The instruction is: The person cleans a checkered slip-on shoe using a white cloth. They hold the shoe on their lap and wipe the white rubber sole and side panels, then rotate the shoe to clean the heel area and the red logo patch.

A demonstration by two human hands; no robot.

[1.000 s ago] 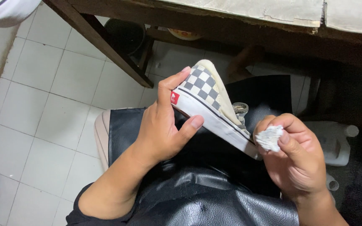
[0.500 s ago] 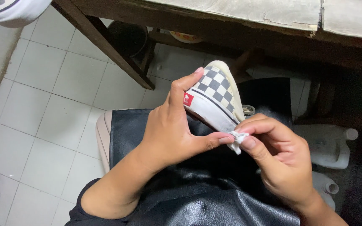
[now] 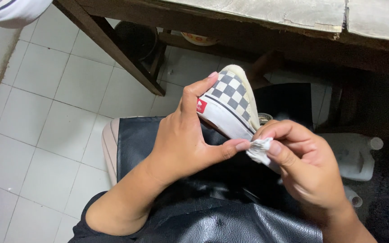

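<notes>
Over my lap, under the table edge (image 3: pixel 257 13) | left hand (image 3: pixel 181 139) clamps checkered slip-on shoe (image 3: pixel 230 105) by its heel, sole up | right hand (image 3: pixel 302 162) pinches white wad (image 3: pixel 260 150) against the rubber sidewall | I judge it light, canvas soft, sole stiff: grip the heel.

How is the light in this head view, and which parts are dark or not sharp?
In the head view, soft even light falls on the white floor tiles, the left hand, the right hand and the checkered shoe, all sharp; no strong glare. Under the wooden table lies deep shadow, so things there are hard to read.
</notes>
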